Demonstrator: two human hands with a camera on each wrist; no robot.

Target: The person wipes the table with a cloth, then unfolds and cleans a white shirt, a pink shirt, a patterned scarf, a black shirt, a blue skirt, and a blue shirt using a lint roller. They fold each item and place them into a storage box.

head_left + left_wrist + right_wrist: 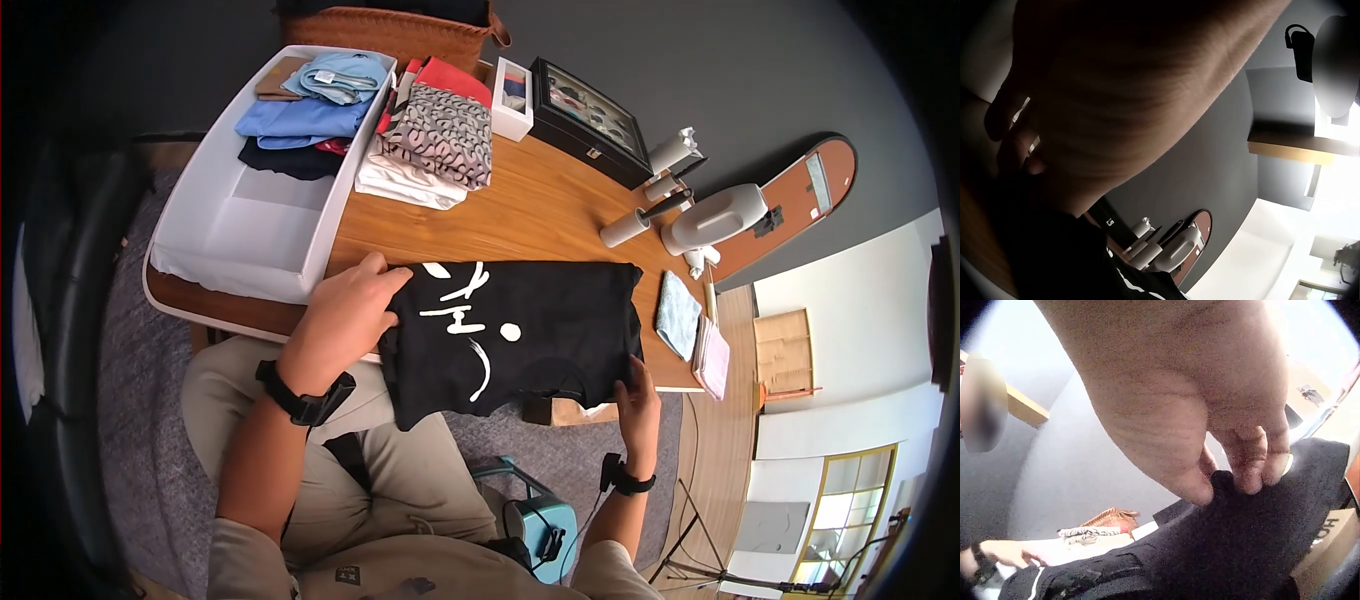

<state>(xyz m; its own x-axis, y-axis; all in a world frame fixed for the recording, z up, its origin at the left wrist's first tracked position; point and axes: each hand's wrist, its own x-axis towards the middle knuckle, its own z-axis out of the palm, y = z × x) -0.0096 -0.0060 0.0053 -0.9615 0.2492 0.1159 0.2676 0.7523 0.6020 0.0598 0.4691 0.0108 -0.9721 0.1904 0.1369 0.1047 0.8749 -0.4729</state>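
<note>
A folded black T-shirt (570, 310) with a white brush-stroke print spreads between both hands in the head view, its near edge hanging past the table's front edge. My left hand (345, 310) grips its left edge, fingers bent over the cloth. At the right near corner, my right hand (638, 405) holds the cloth; the right wrist view shows thumb and fingers pinching a bunched fold of the black T-shirt (1210, 544). Dark cloth of the T-shirt (1054, 256) fills the lower part of the left wrist view, where the left fingertips are partly hidden.
A white box (235, 265) with folded clothes stands at the left, beside a stack of folded garments (435, 130). Behind are a black display case (590, 120) and a garment steamer (715, 220). Small folded cloths (678, 315) lie at the right edge of the wooden table (540, 215).
</note>
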